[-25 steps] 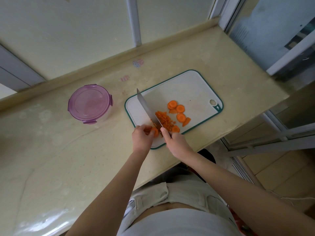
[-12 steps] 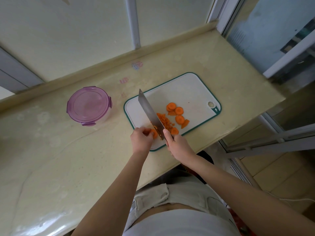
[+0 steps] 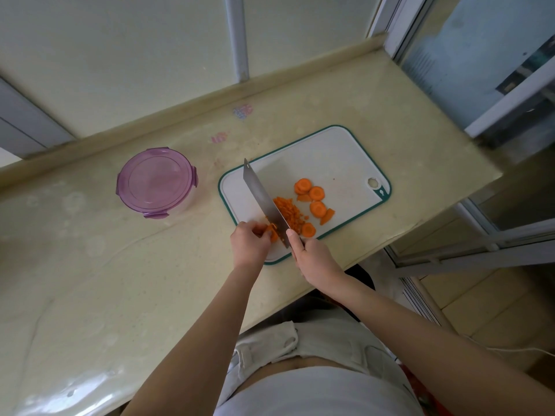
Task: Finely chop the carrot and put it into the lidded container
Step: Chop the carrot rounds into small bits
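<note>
Two risks worth flagging, both at the near edge of the cutting board (image 3: 330, 154). Gripping the handle of the knife (image 3: 264, 202) with the right hand (image 3: 312, 256), one finger laid up along the blade's heel; pinning a small carrot stub (image 3: 273, 233) with the curled fingers of the left hand (image 3: 250, 240), right against the steel, hands almost touching. First risk: nicking a fingertip, given so short a stub and so little room between fingers and edge; safer to tuck the tips back or lay the stub flat. Second risk: knocking bits off the board onto the counter (image 3: 120, 280), with the stub and part of the chopped pile (image 3: 289, 213) so close to the front rim. Also worth remembering the whole slices (image 3: 315, 195) lying beyond the pile, not yet chopped; no scooping before dicing those, or else coarse pieces in the lidded container (image 3: 154, 180). Hard to tell its contents through the purple lid; standing well to the left of the board, shut, needing opening before any transfer.
</note>
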Tool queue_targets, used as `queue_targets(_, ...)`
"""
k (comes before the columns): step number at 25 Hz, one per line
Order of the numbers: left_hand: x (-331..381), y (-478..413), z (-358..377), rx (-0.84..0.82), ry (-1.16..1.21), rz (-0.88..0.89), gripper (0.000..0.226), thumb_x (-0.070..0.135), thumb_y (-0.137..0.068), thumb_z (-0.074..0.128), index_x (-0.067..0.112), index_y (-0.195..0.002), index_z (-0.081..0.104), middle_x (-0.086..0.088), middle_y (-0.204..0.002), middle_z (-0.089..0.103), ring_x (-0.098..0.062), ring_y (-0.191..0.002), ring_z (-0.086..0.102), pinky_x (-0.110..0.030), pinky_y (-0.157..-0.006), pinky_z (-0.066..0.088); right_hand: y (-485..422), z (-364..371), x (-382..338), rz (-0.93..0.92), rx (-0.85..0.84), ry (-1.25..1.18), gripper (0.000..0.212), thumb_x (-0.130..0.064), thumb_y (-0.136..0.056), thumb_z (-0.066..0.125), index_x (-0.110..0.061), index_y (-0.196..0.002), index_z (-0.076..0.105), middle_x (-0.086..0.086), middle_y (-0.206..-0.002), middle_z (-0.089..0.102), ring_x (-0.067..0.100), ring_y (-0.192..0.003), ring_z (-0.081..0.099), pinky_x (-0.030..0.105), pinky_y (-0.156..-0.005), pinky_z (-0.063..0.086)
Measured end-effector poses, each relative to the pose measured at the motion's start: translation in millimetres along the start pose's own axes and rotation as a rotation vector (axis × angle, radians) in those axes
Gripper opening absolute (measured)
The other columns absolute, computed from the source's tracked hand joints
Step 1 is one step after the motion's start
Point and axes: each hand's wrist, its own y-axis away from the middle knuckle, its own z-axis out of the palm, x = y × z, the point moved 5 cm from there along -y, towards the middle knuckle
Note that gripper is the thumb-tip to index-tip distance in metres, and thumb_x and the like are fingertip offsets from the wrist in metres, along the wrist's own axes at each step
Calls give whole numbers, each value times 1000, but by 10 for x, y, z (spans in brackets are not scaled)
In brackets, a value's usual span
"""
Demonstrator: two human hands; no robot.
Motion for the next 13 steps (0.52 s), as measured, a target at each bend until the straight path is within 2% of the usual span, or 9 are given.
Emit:
queue_targets(4,1,-25,-5,-19,-8,-1,12,13,-83,66,8,-94,70,-7,-97,63,-14,-84,55,-20,-72,39,5,16,-41,18,11,35,56,-49,-99,26,-13,-57,37,0,-54,42,13,-51,44,26,-52,35)
queue_targets(10,13,-26,-18,-26,-7,26,9,10,-83,66,8,-91,70,-7,-94,61,-16,-84,56,-20,-72,41,-63,81,-14,64,-1,68,58,-52,-98,25,-12,-58,37,2,-56,44,16,-53,46,28,-52,37)
queue_targets(13,11,-24,-16,-29,11,27,10,9,-82,66,7,-91,70,-7,-94,61,-14,-81,56,-20,-72,41,-75,109,4,73,0,76,57,-52,-98,26,-13,-59,38,2,-57,45,14,-52,46,23,-49,35)
